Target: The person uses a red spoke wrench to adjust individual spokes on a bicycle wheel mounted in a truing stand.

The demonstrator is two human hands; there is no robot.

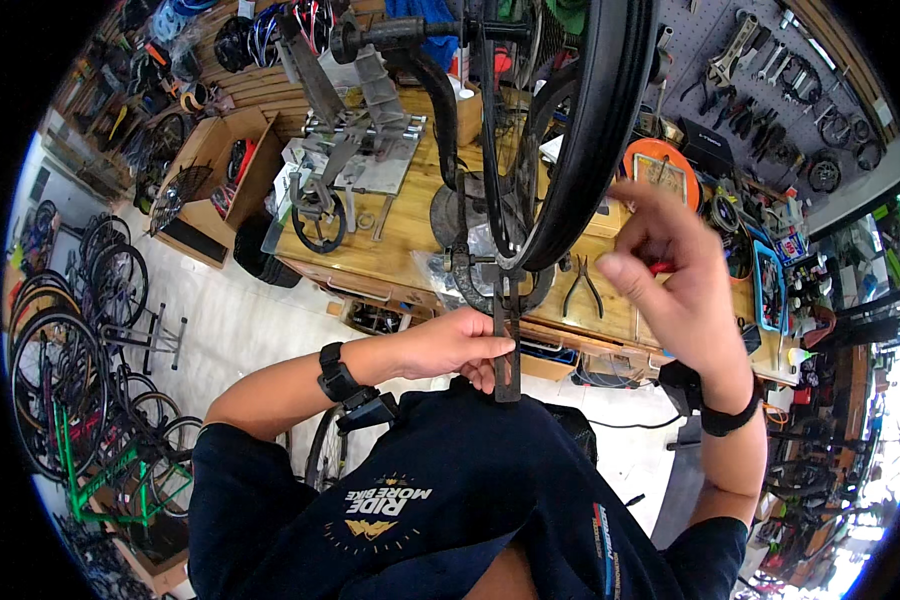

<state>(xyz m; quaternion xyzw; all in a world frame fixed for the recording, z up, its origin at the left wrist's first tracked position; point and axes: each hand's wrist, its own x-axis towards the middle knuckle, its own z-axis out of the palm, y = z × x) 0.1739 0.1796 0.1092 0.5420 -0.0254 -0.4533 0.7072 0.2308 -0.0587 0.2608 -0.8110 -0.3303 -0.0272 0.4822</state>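
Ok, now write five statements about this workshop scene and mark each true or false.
1. The left hand has its thumb on a dark metal bar. True.
2. The right hand is gripping the pliers. False: the right hand is raised beside the wheel, and the pliers lie on the workbench.
3. The tyre is black. True.
4. The open cardboard box is right of the workbench. False: the cardboard box is on its left.
5. A green bicycle frame shows at the lower left. True.
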